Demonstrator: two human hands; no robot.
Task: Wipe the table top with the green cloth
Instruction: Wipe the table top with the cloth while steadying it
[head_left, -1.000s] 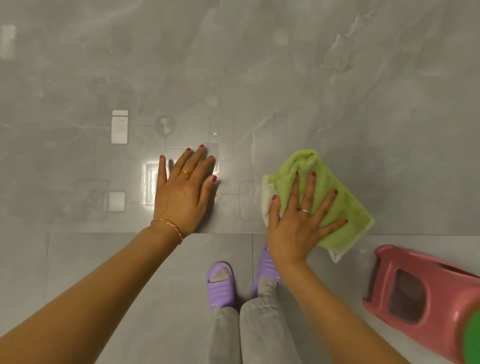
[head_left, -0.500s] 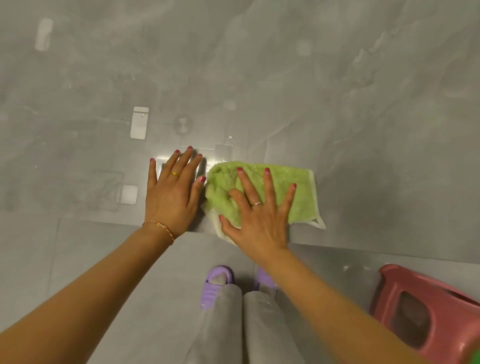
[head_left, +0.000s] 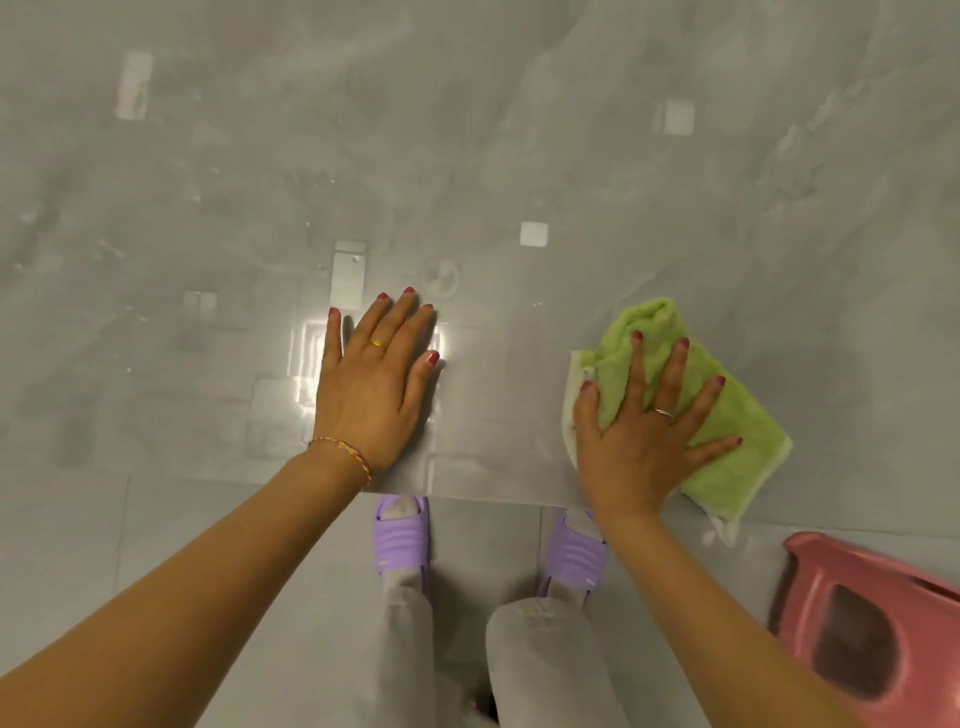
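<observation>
The red plastic stool (head_left: 878, 623) runs off the right and bottom edges, so only part of it shows. The spread right hand (head_left: 644, 441) hides the middle of the fuzzy green cloth (head_left: 737, 457) (its near corner is smeared by motion). Both forearms are cut off by the bottom edge. The purple slippers (head_left: 401, 540) are partly hidden by grey trouser legs (head_left: 405, 654).

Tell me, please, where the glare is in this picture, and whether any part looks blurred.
Head view: strong glare on the glossy table top beside the left hand, with square light reflections farther off; the green cloth under the right hand is sharp; the pink stool at the corner is soft.
</observation>
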